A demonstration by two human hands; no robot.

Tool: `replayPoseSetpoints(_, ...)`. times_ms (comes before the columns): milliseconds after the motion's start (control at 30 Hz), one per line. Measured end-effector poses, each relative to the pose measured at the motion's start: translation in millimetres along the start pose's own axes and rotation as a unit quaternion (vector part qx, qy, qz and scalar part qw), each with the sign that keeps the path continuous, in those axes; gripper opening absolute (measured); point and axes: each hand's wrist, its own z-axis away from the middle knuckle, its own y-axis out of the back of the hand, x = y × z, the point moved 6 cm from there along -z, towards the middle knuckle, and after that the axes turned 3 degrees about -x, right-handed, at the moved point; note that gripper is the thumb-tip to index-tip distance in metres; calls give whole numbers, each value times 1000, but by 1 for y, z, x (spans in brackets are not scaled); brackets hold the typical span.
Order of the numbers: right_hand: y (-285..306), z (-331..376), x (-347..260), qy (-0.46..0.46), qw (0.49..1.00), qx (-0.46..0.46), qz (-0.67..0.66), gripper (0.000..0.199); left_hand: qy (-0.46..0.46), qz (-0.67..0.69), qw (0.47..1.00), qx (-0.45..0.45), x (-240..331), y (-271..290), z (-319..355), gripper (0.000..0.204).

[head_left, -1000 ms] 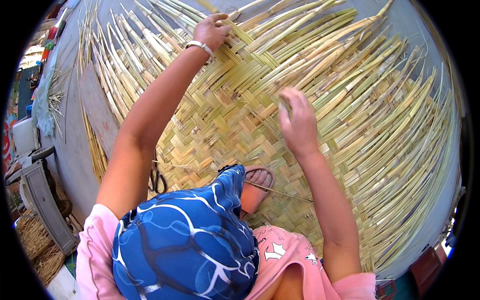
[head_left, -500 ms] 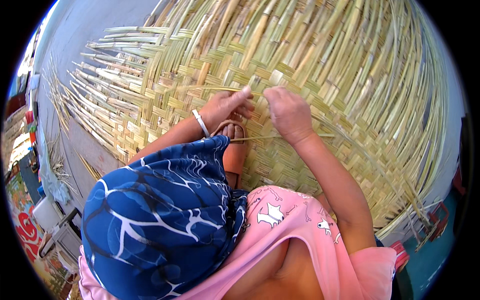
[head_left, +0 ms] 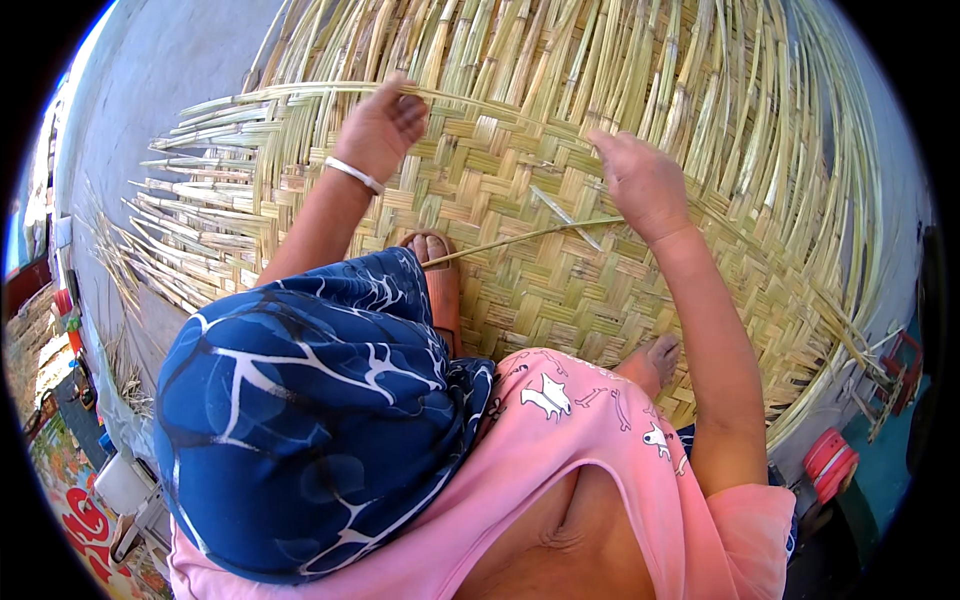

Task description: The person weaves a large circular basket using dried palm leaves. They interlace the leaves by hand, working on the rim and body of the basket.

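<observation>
A large woven mat (head_left: 520, 300) of split reed strips spreads under me, with long loose strip ends fanning out at its far and left edges. Across its far part runs a long greenish reed strip (head_left: 480, 103), between my two hands and on past the left one. My left hand (head_left: 383, 130), a white band on its wrist, has its fingers curled and its thumb against the strip. To the right, my right hand (head_left: 645, 185) is closed on the strip, though its fingertips are partly hidden. A thin stick (head_left: 520, 238) lies across the mat nearer me.
A narrow pale sliver (head_left: 565, 217) rests on the mat beside the stick. My sandalled foot (head_left: 440, 285) and a bare foot (head_left: 655, 362) are on the mat. Grey floor (head_left: 200, 60) borders it at the left; a pink bundle (head_left: 830, 465) stands at the right.
My hands have spread apart and moved farther out, the left one up and to the left, the right one to the right. The strip now stretches longer between them, and the view has shifted.
</observation>
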Motion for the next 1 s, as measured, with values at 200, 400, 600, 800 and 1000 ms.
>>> replayPoseSetpoints(200, -2, -11, -27, 21, 998, 65, 6, 23, 54, -49, 994, -79, -50, -64, 23, 23)
replayPoseSetpoints(400, -14, -13, 7, -172, 918, -258, -247, 44, -48, -216, 974, -42, 0, -24, 4, 27)
replayPoseSetpoints(600, -34, 15, 53, -213, 804, -290, -473, 27, -80, -142, 987, 6, 26, 17, -18, 23)
replayPoseSetpoints(800, -28, 23, 47, -208, 764, -342, -507, 23, -82, -69, 992, 66, 36, 49, -40, 11)
replayPoseSetpoints(1000, -26, 22, 53, -215, 816, -267, -465, 26, -138, -83, 985, 64, 71, 30, -68, 16)
